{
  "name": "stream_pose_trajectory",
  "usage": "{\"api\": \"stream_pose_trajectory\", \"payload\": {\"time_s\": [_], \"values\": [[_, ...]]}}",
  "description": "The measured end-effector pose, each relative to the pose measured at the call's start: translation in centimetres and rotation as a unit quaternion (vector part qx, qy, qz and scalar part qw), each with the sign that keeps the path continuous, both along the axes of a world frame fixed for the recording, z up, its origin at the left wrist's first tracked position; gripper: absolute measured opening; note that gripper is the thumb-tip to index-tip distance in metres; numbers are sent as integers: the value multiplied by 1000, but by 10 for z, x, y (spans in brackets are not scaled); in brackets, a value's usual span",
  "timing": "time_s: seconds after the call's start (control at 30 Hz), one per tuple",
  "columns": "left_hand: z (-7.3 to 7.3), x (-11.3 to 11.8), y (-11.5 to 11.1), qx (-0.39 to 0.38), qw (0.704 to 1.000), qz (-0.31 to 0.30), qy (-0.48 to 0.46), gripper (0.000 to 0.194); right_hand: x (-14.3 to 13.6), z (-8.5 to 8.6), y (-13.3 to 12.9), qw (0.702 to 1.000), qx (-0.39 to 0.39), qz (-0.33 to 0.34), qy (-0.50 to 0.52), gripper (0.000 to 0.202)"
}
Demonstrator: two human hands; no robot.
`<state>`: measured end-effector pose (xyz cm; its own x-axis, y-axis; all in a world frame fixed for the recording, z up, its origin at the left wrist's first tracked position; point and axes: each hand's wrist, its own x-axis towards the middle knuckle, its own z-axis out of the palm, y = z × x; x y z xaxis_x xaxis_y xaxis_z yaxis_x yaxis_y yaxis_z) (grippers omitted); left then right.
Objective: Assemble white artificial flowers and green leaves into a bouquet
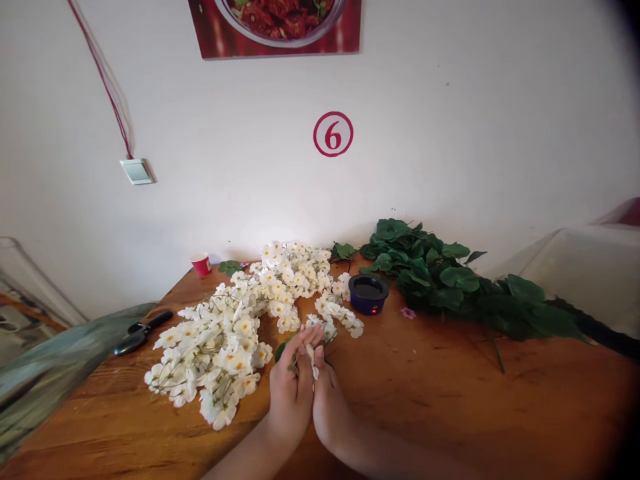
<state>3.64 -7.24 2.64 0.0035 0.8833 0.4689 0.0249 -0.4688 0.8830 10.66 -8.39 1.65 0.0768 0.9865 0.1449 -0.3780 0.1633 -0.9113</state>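
A small white flower sprig is being pinched between the fingertips of both hands, just above the wooden table and near its front edge. The left hand and the right hand are being held pressed side by side, fingers curled in upon the sprig; a green leaf or stem end is being glimpsed at the left fingertips, though whether it is being joined or pulled apart cannot be told.

The step in hand is judged to be fine work on a single sprig drawn from the heap of white artificial flowers, which is lying just beyond and to the left of the hands. The next move is judged to call for a steady pinch and a small, controlled motion, since the blossoms are light and easily shed.

Behind the hands, a dark blue round pot is being kept near the flowers; a red light is showing on its side, and its contents are appearing dark and cannot be identified. A small red cup is standing by the wall; its inside is not being shown. Green foliage is lying to the right, a stray pink blossom beside it, and black scissors to the left.
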Motion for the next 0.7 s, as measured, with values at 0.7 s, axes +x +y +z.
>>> {"api": "stream_pose_trajectory", "payload": {"time_s": [0.7], "values": [[4,7,0,-57,998,16,-37,33,5,13,-6,997,-26,42,53,52]]}}
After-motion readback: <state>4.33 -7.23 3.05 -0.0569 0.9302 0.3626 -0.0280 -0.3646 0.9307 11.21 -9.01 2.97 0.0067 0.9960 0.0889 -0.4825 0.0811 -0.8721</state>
